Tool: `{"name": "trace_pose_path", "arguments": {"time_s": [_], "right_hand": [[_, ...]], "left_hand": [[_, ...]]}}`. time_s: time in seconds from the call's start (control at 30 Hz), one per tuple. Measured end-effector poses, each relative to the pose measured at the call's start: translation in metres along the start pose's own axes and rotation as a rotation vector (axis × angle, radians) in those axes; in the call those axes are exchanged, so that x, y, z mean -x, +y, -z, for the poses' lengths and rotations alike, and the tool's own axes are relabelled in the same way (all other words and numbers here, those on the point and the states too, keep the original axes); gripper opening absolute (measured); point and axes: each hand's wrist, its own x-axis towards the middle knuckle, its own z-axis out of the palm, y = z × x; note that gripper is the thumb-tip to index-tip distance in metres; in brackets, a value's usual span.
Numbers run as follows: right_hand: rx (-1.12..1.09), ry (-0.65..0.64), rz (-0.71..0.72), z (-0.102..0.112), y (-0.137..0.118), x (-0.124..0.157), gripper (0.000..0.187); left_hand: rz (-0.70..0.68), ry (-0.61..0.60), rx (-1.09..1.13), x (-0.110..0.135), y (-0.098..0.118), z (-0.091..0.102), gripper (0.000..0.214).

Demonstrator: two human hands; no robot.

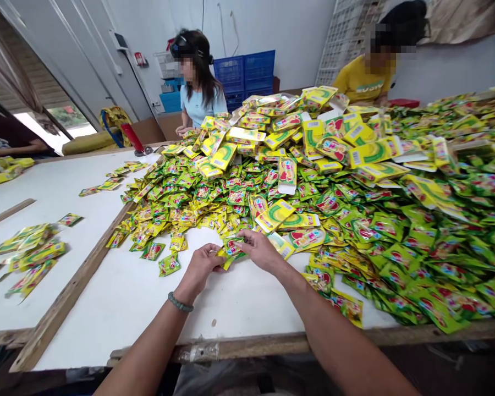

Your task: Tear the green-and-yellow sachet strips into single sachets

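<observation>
- My left hand (201, 268) and right hand (259, 250) pinch one strip of green-and-yellow sachets (232, 247) between them.
- Just ahead of my grip, two loose sachets (169, 264) lie on the white table (119, 313).
- Beyond my hands rises a heap of sachets and cartons (272, 181), too many to count.
- Farther off are three people: one in light blue (198, 102), one in yellow (363, 82), one at far left (12, 135).
- Behind them stand at least two blue crates (244, 74) by a white wall (297, 33).

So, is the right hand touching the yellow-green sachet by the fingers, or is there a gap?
Touching. The head view shows the fingertips of the right hand pressed onto the foil sachet at the edge of the pile.
</observation>
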Motion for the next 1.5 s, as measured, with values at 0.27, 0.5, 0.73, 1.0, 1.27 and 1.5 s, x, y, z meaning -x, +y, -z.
{"name": "trace_pose_path", "arguments": {"time_s": [0.27, 0.5, 0.73, 1.0, 1.27, 1.5], "right_hand": [[0.193, -0.027, 0.193, -0.001, -0.013, 0.007, 0.016], [-0.325, -0.107, -0.219, -0.006, -0.015, 0.008, 0.035], [-0.274, -0.06, -0.087, -0.001, -0.024, 0.01, 0.028], [-0.107, 0.643, -0.095, 0.034, -0.022, 0.002, 0.028], [-0.18, 1.006, 0.003, 0.059, -0.019, 0.002, 0.026], [-0.167, 0.796, 0.138, 0.055, -0.027, 0.006, 0.021]], "left_hand": [[-0.102, -0.123, 0.042, 0.009, 0.004, 0.001, 0.018], [-0.153, -0.052, 0.047, 0.002, -0.003, -0.006, 0.027], [-0.309, -0.014, -0.12, -0.009, 0.006, -0.006, 0.027], [-0.521, 0.134, -0.452, -0.039, 0.052, -0.048, 0.029], [-1.029, -0.167, -1.189, -0.055, 0.051, -0.111, 0.033], [-0.661, 0.009, -0.483, -0.058, 0.069, -0.064, 0.025]]}}
